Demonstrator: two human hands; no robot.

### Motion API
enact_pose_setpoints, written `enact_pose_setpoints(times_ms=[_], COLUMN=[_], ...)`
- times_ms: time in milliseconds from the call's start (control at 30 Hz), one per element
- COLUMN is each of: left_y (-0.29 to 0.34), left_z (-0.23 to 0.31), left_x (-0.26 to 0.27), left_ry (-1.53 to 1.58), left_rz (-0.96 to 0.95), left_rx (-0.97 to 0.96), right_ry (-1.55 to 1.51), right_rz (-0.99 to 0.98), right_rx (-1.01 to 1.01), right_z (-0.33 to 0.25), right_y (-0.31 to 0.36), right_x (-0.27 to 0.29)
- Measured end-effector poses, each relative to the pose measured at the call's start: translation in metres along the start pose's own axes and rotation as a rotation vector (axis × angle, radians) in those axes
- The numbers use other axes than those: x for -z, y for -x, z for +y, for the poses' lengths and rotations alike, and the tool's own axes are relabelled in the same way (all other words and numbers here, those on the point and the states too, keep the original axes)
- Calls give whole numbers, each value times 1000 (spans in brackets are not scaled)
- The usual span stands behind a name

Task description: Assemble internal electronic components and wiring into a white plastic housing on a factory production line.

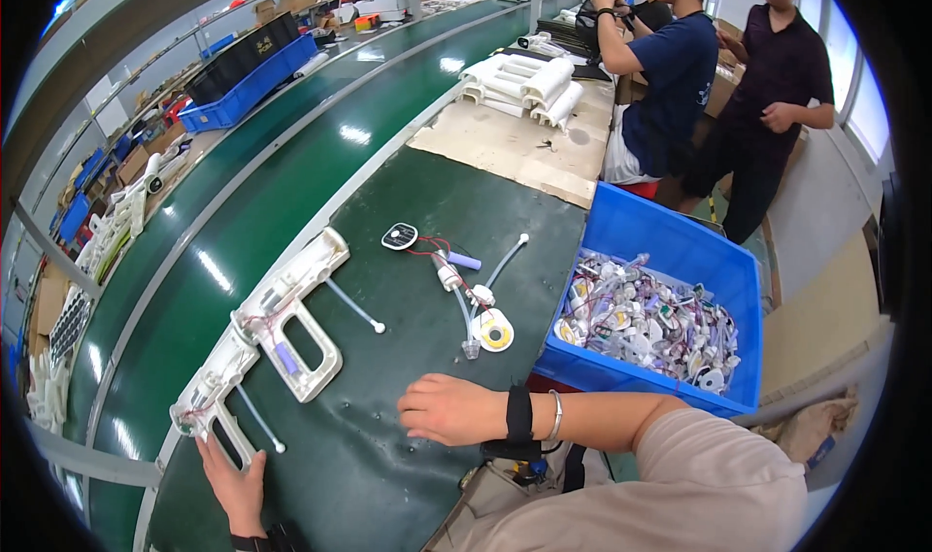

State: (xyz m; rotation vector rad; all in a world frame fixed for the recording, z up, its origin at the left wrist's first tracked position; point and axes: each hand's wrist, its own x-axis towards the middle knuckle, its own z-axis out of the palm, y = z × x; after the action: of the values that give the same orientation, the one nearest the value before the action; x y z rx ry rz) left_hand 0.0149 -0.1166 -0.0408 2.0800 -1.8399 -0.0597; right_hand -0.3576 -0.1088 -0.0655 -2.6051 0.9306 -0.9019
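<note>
My left hand [231, 489] grips the lower end of the nearer white plastic housing [206, 397], thumb on one side and fingers on the other. Wires and small parts sit inside that half-shell, and a clear tube with a white tip sticks out of it. Just beyond lies a second, similar white housing [301, 309] with a purple cell in its handle. My right hand [447, 411] is curled closed over the green mat; its palm side is hidden. Ahead of it lies a wired assembly [471, 295] of tubes, a round white disc and a purple cell.
A blue bin [670, 217] full of similar wired assemblies [646, 319] stands at right. Farther off, white shells [519, 86] are stacked on cardboard [505, 149]. A green conveyor [252, 202] runs along the left. Two people [665, 57] are at the far right.
</note>
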Motion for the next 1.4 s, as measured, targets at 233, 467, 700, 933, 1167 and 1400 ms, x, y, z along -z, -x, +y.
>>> enact_pose_setpoints(times_ms=[233, 467, 700, 933, 1167, 1400], left_y=[43, 174, 140, 152, 125, 110], left_z=[-149, -224, -225, -265, -280, -49], left_x=[88, 140, 131, 170, 160, 132], left_ry=[-147, -886, -977, -1213, -1167, -22], left_rz=[114, -167, 143, 126, 243, -185], left_rx=[57, 582, 456, 505, 186, -97], right_ry=[-10, 39, 49, 78, 95, 74], right_rz=[-84, -126, -103, -175, -145, -32], right_rx=[-1, 37, -149, -147, -116, -65], right_z=[-8, -15, -28, -46, -33, -11], right_y=[1, -20, -9, -30, -24, -10], right_x=[1, -4, 4, -6, 1, -8])
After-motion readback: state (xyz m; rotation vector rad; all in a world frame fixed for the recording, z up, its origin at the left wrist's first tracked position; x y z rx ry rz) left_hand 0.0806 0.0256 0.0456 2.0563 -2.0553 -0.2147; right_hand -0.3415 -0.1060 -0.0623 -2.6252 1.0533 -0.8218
